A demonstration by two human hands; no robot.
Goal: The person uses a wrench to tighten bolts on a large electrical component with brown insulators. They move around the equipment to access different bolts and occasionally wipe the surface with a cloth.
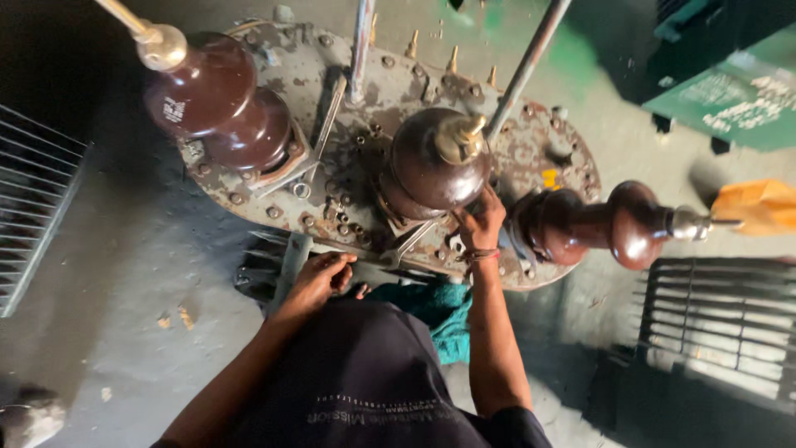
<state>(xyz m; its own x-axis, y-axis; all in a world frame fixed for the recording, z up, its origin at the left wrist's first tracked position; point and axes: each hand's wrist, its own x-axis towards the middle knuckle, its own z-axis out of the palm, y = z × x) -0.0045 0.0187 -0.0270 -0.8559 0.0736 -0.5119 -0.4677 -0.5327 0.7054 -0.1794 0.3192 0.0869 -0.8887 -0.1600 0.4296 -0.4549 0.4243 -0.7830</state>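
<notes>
The right hand point(479, 222) grips the base of the middle brown insulator point(435, 166) on the rusty cover plate point(348, 158). The left hand point(319, 278), fingers curled, rests at the plate's near edge.

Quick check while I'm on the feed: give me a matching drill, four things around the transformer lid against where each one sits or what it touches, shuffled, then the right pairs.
Things:
1. left hand
2. right hand
3. teal cloth
4. orange tag

Places:
A. far right, beyond the metal tip of the tilted brown insulator
B. at the base of the middle brown insulator
C. at the near rim of the rusty round lid
D. between the two forearms, below the lid's edge

Pairs: 1-C, 2-B, 3-D, 4-A
</notes>
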